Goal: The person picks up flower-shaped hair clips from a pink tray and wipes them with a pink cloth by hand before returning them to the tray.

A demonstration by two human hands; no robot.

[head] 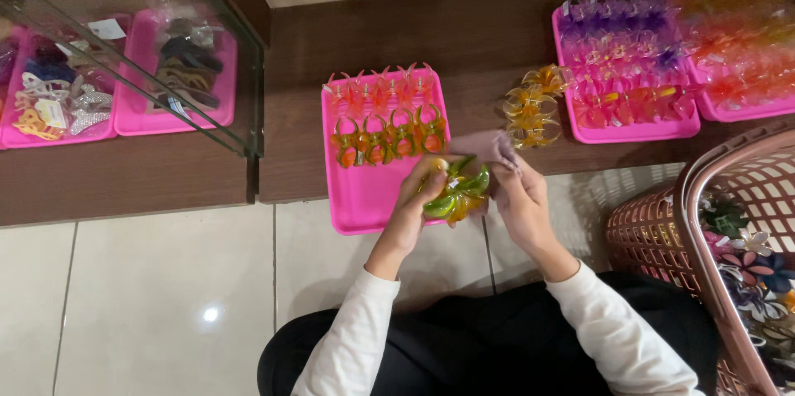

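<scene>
My left hand grips a green and yellow translucent flower-shaped hair claw clip over the near right corner of a pink tray. My right hand holds a mauve cloth pressed against the clip's right side. On the pink tray lie two rows of clips: coral-pink ones at the back and orange-green ones in front. A small stack of amber clips rests on the dark wooden shelf right of the tray.
Two more pink trays with purple, pink and orange clips sit at the far right. A brown plastic basket with flower clips stands at my right. A glass pane covers pink trays of hair accessories on the left. White tiled floor lies below.
</scene>
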